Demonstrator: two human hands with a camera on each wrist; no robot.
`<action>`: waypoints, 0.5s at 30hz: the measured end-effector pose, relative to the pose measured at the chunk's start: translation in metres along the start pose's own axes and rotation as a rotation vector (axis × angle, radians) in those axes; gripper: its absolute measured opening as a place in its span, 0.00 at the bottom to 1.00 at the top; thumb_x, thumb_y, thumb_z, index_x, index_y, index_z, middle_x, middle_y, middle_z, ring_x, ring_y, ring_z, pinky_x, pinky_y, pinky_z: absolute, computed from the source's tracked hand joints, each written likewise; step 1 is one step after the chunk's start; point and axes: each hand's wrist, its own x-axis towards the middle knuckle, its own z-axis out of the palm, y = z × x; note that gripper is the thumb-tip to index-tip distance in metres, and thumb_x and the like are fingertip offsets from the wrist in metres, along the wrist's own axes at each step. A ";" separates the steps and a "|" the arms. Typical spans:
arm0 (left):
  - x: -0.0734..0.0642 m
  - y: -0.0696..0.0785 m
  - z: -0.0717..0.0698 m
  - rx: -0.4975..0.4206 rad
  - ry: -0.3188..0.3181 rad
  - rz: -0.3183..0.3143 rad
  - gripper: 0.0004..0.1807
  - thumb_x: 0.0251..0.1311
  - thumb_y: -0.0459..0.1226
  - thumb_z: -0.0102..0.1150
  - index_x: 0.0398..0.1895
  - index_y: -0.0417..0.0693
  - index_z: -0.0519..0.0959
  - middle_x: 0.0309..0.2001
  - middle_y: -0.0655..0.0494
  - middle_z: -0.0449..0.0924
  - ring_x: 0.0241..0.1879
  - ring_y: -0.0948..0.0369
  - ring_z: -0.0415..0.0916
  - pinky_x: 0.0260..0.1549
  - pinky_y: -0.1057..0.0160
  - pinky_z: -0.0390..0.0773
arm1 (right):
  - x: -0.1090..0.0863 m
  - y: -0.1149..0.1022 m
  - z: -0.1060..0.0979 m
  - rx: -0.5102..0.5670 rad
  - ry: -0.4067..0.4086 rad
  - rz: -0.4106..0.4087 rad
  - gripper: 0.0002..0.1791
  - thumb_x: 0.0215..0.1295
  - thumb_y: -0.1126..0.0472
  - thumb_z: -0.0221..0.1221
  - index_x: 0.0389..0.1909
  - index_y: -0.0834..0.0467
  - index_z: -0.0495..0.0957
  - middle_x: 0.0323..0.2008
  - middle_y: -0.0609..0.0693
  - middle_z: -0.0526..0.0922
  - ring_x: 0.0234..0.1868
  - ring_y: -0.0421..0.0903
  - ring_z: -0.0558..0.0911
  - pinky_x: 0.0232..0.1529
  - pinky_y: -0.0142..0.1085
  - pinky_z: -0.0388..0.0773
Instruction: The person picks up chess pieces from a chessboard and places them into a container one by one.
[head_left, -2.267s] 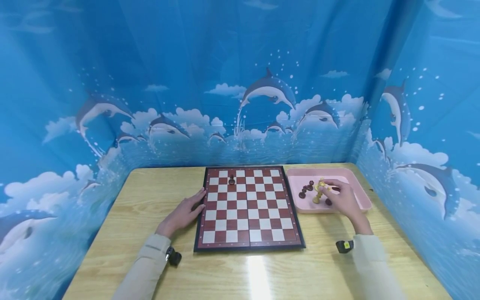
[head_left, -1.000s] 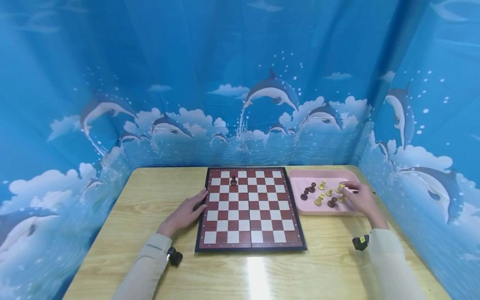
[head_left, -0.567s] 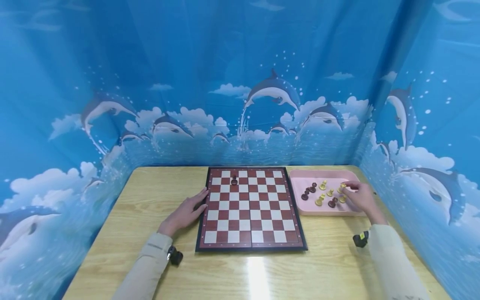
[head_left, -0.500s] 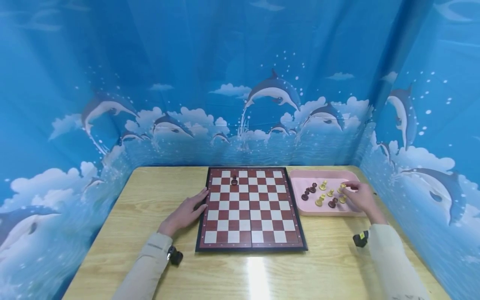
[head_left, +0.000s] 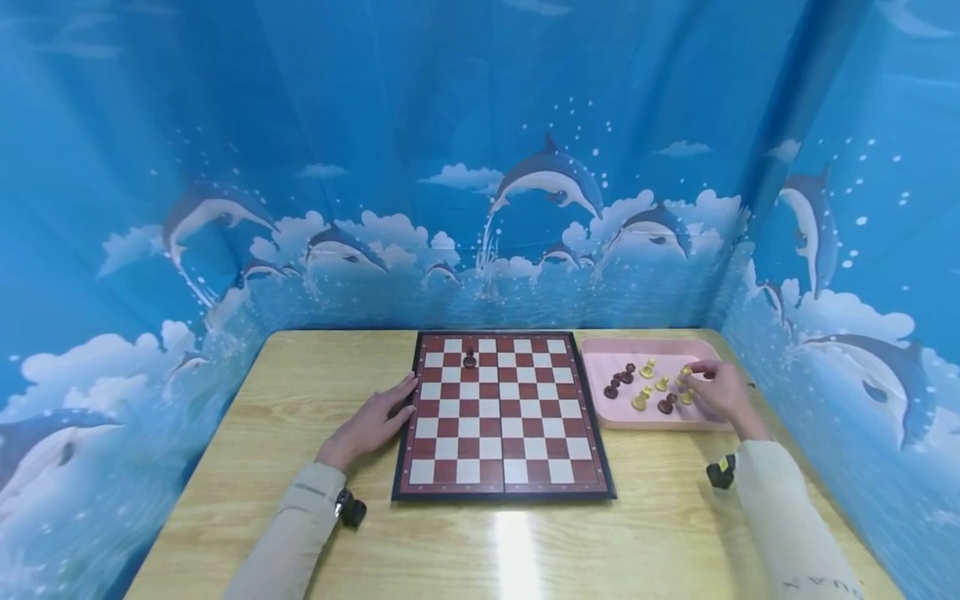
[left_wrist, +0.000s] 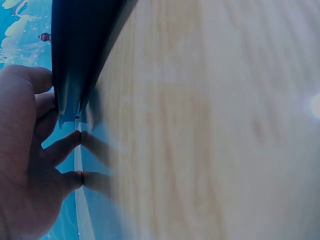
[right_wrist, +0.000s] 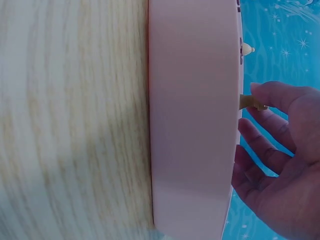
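My left hand (head_left: 369, 425) rests against the left edge of the red-and-white chessboard (head_left: 512, 408), fingers extended. In the left wrist view the thumb and a finger of this hand (left_wrist: 30, 160) touch the board's dark side (left_wrist: 82, 55). One dark brown chess piece (head_left: 469, 359) stands near the board's far left. Over the right part of the pink tray (head_left: 652, 425), my right hand (head_left: 724, 393) pinches the top of a yellow chess piece (head_left: 684, 372) with thumb and index finger. The tray wall hides that piece's base in the right wrist view.
Other yellow pieces (head_left: 640, 402) and several dark pieces, including one dark piece (head_left: 667, 404), stand in the tray. The tray sits right beside the board on a wooden table (head_left: 322, 367). A blue dolphin curtain (head_left: 450, 125) hangs behind and around the table.
My right hand has moved right from the yellow pieces in the tray's middle to one on its right side, then stayed nearly still. My left hand has kept its place at the board.
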 end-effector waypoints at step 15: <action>-0.002 0.003 -0.002 -0.012 0.000 -0.001 0.32 0.79 0.47 0.45 0.81 0.48 0.54 0.81 0.48 0.49 0.78 0.43 0.52 0.75 0.33 0.48 | -0.001 -0.002 -0.003 -0.013 -0.027 0.024 0.20 0.72 0.62 0.59 0.52 0.77 0.78 0.54 0.77 0.78 0.57 0.74 0.73 0.59 0.65 0.72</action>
